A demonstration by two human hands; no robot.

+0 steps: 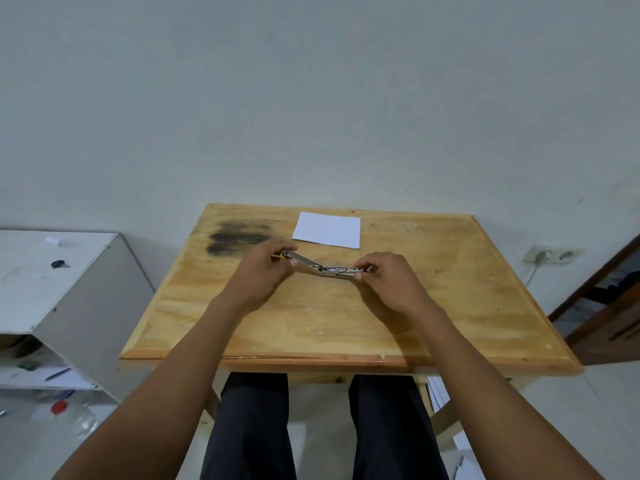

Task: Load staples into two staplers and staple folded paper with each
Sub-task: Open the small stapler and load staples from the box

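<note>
You hold one metal stapler [323,268] swung open above the middle of the desk [311,327].

Your left hand [265,271] has its fingers clamped on the raised arm with the yellow tip, and the fingers of your right hand [384,277] pinch the flat magazine end. This looks like the loading step, I think. The folded white paper [327,229] lies well apart, at the far edge. I see no staples and no second stapler, so next you need a staple strip for the open channel.
</note>
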